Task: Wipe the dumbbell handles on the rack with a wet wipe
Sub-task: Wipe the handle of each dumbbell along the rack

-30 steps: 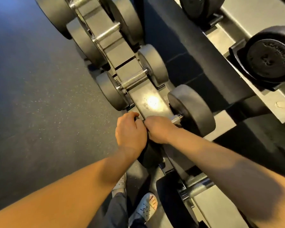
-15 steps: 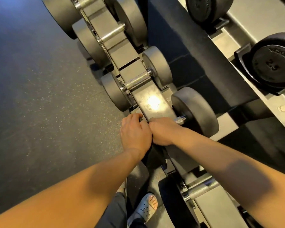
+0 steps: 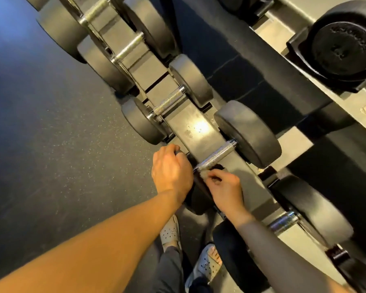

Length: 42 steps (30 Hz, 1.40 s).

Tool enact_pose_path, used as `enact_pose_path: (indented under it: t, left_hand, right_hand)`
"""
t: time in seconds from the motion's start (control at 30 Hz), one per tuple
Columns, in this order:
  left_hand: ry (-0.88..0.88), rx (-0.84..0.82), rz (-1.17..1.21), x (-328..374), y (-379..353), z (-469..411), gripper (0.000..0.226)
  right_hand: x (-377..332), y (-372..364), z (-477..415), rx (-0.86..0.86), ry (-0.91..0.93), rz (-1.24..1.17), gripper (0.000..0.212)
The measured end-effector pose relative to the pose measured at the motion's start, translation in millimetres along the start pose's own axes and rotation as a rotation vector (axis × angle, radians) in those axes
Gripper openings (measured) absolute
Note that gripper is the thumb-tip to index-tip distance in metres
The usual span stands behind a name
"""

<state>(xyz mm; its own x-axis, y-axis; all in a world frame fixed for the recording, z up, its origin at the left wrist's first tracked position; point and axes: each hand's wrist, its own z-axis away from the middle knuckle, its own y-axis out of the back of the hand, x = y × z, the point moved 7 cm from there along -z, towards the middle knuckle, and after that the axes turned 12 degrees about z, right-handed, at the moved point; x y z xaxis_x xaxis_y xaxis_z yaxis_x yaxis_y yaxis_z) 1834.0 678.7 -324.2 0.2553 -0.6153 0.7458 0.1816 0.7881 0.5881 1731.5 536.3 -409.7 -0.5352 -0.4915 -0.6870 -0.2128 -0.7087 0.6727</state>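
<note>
A black dumbbell lies across the grey rack (image 3: 195,127), its knurled chrome handle (image 3: 217,155) bare over most of its length. My left hand (image 3: 171,170) grips the near black head of this dumbbell, which it mostly hides. My right hand (image 3: 224,187) pinches a small whitish wet wipe (image 3: 204,174) at the near end of the handle, just below the bar. The far head (image 3: 248,134) sits on the rack's right side.
More dumbbells line the rack: one with a chrome handle (image 3: 170,101) just beyond, others farther up, and another handle (image 3: 283,222) nearer me. An upper shelf holds a large dumbbell (image 3: 347,45). Speckled rubber floor (image 3: 51,144) spreads to the left; my sandalled feet (image 3: 207,265) stand below.
My right hand has slid off the handle toward me, uncovering the chrome bar, and now holds the wipe at its near end. The left hand stays on the dumbbell head.
</note>
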Motion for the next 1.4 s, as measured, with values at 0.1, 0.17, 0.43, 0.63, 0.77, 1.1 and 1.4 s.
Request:
enact_pose_path:
  t: [0.1,0.17,0.43,0.63,0.77,1.1,1.4]
  left_hand:
    - [-0.074,0.028,-0.008,-0.8,-1.7,-1.2,0.044]
    - [-0.100,0.037,-0.034,-2.8,-2.7,-1.4,0.046]
    - [-0.071,0.009,-0.055,-3.7,-4.5,-2.2,0.042]
    - [-0.096,0.015,-0.062,-3.4,-6.0,-3.5,0.046]
    - [-0.112,0.020,-0.070,-2.6,-5.9,-4.4,0.046]
    - [-0.104,0.029,-0.073,2.0,-4.4,-3.1,0.046]
    - [-0.101,0.004,-0.066,-0.5,-4.5,-4.1,0.034]
  right_hand:
    - [10.8,-12.3,-0.8,-0.064,-0.401,-0.325,0.024]
    - [7.6,-19.3,-3.7,-0.068,-0.587,-0.507,0.036]
    - [8.1,-6.8,-1.1,0.132,-0.879,-1.154,0.028]
    - [5.9,11.1,-3.3,0.372,-0.758,-1.235,0.019]
    - [-11.1,-0.2,13.9,0.097,-0.459,-0.707,0.016]
    - [-39.8,41.5,-28.4,0.203,-0.068,0.120,0.017]
    - [-101.8,21.3,-44.2,-0.227,0.494,1.017,0.019]
